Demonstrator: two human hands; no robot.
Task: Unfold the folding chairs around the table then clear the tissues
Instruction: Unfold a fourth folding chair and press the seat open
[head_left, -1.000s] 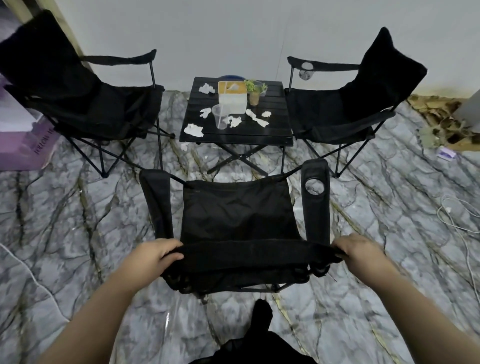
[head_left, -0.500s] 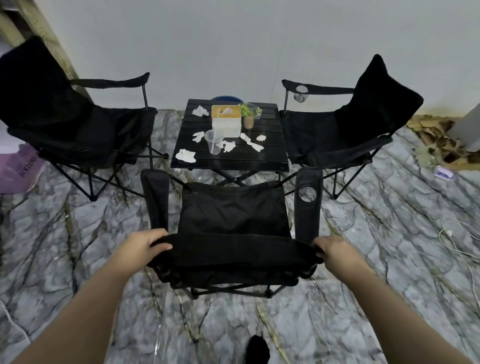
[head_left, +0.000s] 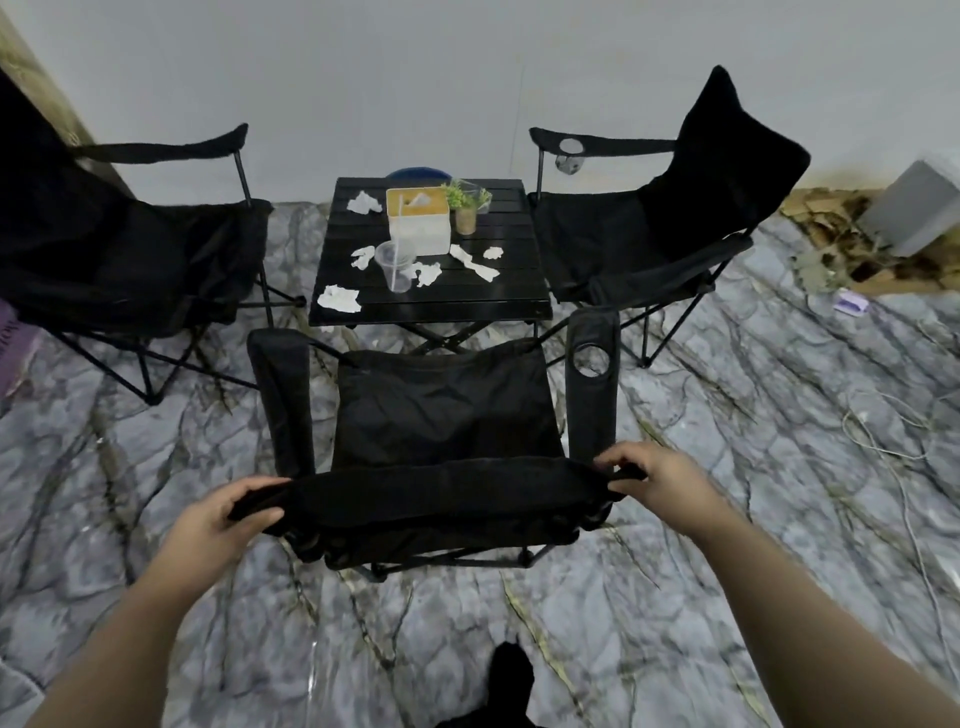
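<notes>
On marbled floor (head_left: 727, 571), left hand (head_left: 213, 525) and right hand (head_left: 660, 480) grip the near chair (head_left: 441, 415) facing a tissue-strewn table (head_left: 467, 296).

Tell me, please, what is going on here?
A person holds the backrest top of the near folding chair with the left hand and right hand; it stands open facing the table. The left chair and right chair are already unfolded. Crumpled tissues lie on the table beside a tissue box, a clear cup and a small plant.
</notes>
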